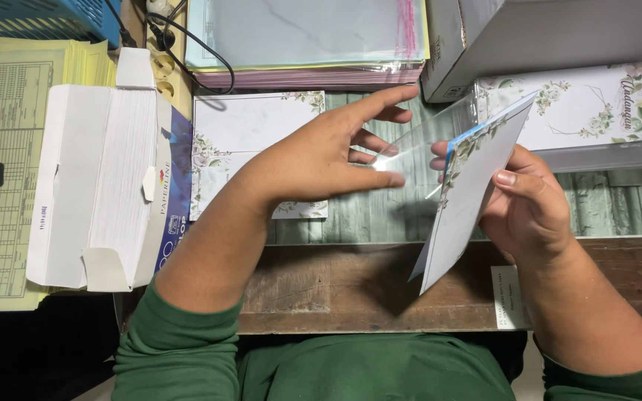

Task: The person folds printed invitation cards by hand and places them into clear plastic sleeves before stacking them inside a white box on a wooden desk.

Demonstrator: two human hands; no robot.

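Observation:
My right hand (533, 204) grips a white card with a floral border (464, 208), held upright and tilted over the desk. A clear plastic sleeve (421, 145) sticks out from the card's upper left end. My left hand (328, 152) has its fingers spread, and its thumb and fingertips touch the near end of the sleeve. Both arms wear green sleeves.
A stack of floral cards (250, 141) lies under my left hand. More floral cards (577, 104) lie at the right, a white box (455, 52) behind them. An open box of white envelopes (109, 178) sits left, on yellow forms (1, 148). Wrapped paper packs (306, 41) lie at the back.

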